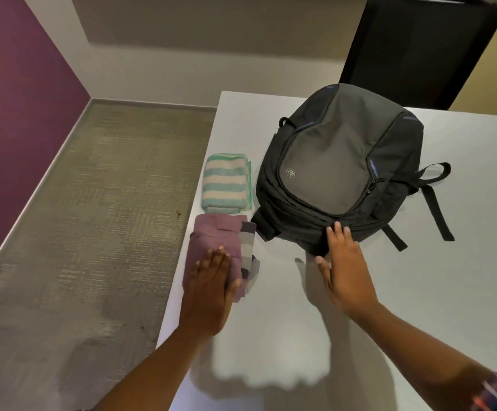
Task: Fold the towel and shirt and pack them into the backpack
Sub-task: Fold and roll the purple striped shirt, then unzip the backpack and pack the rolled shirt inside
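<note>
Okay, the folded purple shirt sits beside the striped towel at the desk's left edge. My left grip lies flat on it, released. My right grip, fingers straight, touches the backpack, which looks zipped. I'd find the zipper pull first and steady the bag.

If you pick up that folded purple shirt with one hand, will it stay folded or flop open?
Probably flops open: the purple shirt is soft cloth, and its striped end bulges loose beside the left hand resting on it. It looks light, and as a flat bundle likely won't roll.
</note>
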Tool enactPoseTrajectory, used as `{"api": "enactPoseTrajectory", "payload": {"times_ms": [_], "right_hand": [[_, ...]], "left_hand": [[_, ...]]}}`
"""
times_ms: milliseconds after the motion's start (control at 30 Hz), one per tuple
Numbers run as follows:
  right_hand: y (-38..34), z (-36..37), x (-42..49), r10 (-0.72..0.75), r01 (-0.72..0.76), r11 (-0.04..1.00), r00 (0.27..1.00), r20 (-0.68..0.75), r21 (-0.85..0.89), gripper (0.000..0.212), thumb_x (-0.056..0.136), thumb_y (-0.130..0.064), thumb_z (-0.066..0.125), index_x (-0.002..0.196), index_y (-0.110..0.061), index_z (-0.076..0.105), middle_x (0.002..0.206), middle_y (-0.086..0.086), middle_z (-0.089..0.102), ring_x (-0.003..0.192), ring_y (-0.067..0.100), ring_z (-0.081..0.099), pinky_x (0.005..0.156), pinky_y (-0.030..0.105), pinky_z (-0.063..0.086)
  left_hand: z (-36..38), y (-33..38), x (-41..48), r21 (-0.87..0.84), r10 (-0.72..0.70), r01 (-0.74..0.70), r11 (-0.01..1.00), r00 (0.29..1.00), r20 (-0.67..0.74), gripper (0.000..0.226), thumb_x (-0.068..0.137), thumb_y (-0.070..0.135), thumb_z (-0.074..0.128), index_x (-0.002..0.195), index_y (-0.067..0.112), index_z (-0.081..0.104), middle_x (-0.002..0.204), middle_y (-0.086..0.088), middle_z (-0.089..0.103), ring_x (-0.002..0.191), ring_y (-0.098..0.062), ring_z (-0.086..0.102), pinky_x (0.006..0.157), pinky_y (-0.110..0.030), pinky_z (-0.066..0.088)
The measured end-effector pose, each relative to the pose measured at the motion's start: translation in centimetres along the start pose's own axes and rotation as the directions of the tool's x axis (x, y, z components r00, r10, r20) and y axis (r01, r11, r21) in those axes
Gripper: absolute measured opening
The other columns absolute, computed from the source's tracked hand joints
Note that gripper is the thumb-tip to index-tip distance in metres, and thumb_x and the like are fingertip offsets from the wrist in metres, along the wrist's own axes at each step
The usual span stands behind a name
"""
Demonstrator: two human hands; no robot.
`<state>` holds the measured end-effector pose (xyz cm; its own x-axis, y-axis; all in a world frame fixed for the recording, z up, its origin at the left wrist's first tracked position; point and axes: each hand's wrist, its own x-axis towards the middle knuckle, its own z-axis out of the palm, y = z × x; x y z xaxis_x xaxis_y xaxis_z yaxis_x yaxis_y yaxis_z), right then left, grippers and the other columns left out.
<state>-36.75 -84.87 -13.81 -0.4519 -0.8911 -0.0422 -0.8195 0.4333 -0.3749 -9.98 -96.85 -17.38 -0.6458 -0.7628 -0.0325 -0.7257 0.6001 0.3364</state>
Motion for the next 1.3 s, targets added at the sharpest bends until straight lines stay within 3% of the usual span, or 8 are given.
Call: {"api": "enactPoseTrajectory", "payload": {"times_ms": [100,233,433,567,800,933,1067,1300], "right_hand": [[-0.9,-0.7,4.0,-0.085,0.083,0.994,0.996,-0.021,-0.077,0.062,0.102,-0.042,0.035,0.153,-0.008,0.023,0.162,0.011,0.017,0.15,0.028,0.01,0.12,0.043,0.016],[-0.7,-0.2,6.1,-0.042,0.049,0.992,0.997,0.061,-0.117,0.064,0.102,-0.041,0.039,0.154,-0.01,0.019,0.163,0.008,0.013,0.151,0.024,0.006,0.121,0.039,0.011],[0.8,0.6,5.6,-0.005,0.028,0.995,0.975,0.224,-0.1,0.063,0.102,-0.037,0.039,0.155,-0.012,0.016,0.164,0.007,0.011,0.15,0.022,0.015,0.121,0.037,0.016],[1.6,0.1,4.8,0.042,-0.024,0.997,0.964,0.262,-0.073,0.062,0.103,-0.043,0.033,0.156,-0.017,0.014,0.164,0.003,0.011,0.149,0.02,0.017,0.12,0.036,0.019],[4.6,-0.8,0.9,0.037,-0.01,0.995,0.958,0.285,-0.097,0.062,0.103,-0.045,0.031,0.156,-0.019,0.012,0.164,0.0,0.012,0.149,0.018,0.017,0.119,0.035,0.02],[6.7,-1.3,-2.5,0.007,0.026,0.993,0.957,0.289,-0.112,0.064,0.102,-0.05,0.026,0.156,-0.02,0.01,0.164,-0.001,0.012,0.149,0.017,0.016,0.119,0.032,0.018],[9.0,-1.7,-6.6,-0.045,0.072,0.994,0.955,0.295,-0.083,0.084,0.089,-0.07,-0.004,0.156,-0.022,0.012,0.163,-0.004,0.012,0.149,0.015,0.017,0.119,0.03,0.017],[12.1,-2.4,-13.6,-0.061,0.083,0.995,0.951,0.302,-0.062,0.068,0.098,-0.059,0.013,0.156,-0.024,0.013,0.161,-0.008,0.01,0.149,0.011,0.016,0.12,0.027,0.012]], "left_hand": [[0.4,-0.4,-0.3,0.024,-0.002,0.002,1.0,1.0,0.018,0.066,0.102,0.049,0.014,0.146,0.007,0.04,0.156,-0.007,0.03,0.145,-0.018,0.018,0.117,-0.033,0.008],[0.9,-0.4,-0.4,0.047,0.006,-0.006,0.999,1.0,-0.006,0.063,0.102,0.046,0.016,0.147,0.007,0.036,0.157,-0.007,0.027,0.147,-0.019,0.016,0.118,-0.038,0.013],[1.0,-0.2,-0.4,0.004,-0.01,0.01,1.0,0.999,-0.042,0.062,0.102,0.046,0.011,0.149,0.011,0.032,0.158,-0.004,0.024,0.149,-0.009,-0.001,0.119,-0.032,0.004],[-0.2,1.7,-0.6,-0.118,-0.011,-0.004,0.993,0.992,-0.124,0.061,0.102,0.047,0.018,0.148,0.009,0.035,0.157,-0.004,0.027,0.149,-0.012,0.008,0.12,-0.031,0.005],[-1.3,7.4,-0.7,-0.213,0.137,-0.168,0.962,0.979,-0.153,0.06,0.101,0.051,0.028,0.15,0.016,0.032,0.158,0.0,0.028,0.148,-0.015,0.016,0.118,-0.037,0.022],[-1.0,10.3,0.3,-0.172,0.21,-0.225,0.959,0.973,-0.099,0.061,0.098,0.053,0.033,0.147,0.017,0.032,0.157,0.0,0.03,0.148,-0.016,0.017,0.116,-0.038,0.028],[0.2,12.8,1.4,-0.075,0.269,-0.27,0.96,0.963,-0.021,0.068,0.094,0.052,0.045,0.148,0.012,0.034,0.157,-0.003,0.028,0.147,-0.02,0.021,0.118,-0.037,0.023],[2.4,17.0,0.5,0.012,0.291,-0.296,0.955,0.946,0.142,0.072,0.092,0.054,0.045,0.149,0.012,0.031,0.158,-0.004,0.027,0.148,-0.02,0.019,0.118,-0.039,0.026]]}}
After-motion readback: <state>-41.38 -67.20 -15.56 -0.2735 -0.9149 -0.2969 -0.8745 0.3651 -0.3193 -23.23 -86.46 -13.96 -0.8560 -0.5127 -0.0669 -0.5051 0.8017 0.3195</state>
